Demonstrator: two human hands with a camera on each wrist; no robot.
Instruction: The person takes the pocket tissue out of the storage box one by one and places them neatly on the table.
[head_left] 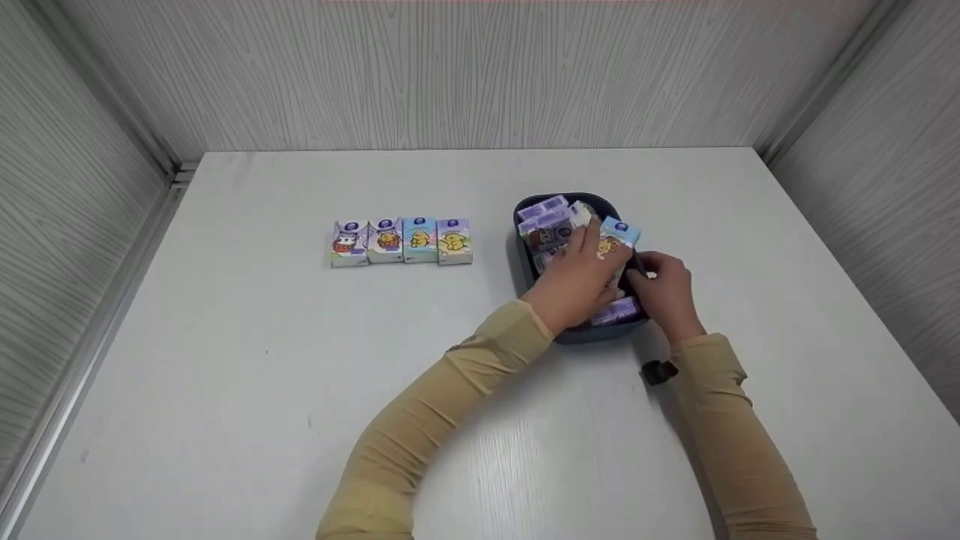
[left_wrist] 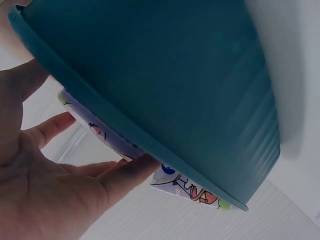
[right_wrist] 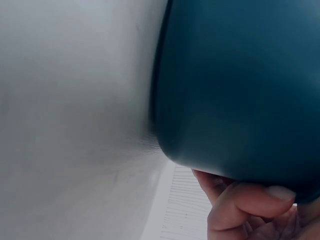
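Note:
A dark blue-green basket (head_left: pixel 600 332) holds several small cartoon-printed packs, mostly purple, with one light-blue pack (head_left: pixel 620 231) tilted up at its right side. Over the basket, my left hand (head_left: pixel 574 281) reaches down among the packs with its fingers spread. In the left wrist view, those fingers cross the rim beside a purple pack (left_wrist: pixel 102 127), and a second printed pack (left_wrist: pixel 187 189) shows below the rim. My right hand (head_left: pixel 666 289) grips the basket's right rim; the right wrist view shows its thumb bent against the basket wall (right_wrist: pixel 240 100). The left hand hides part of the contents.
Left of the basket, a neat row of several similar packs (head_left: pixel 420 240) lies on the white table (head_left: pixel 262 390). A small black object (head_left: pixel 658 372) shows at the right wrist. Grey wood-grain panels (head_left: pixel 480 75) border the table at the back and sides.

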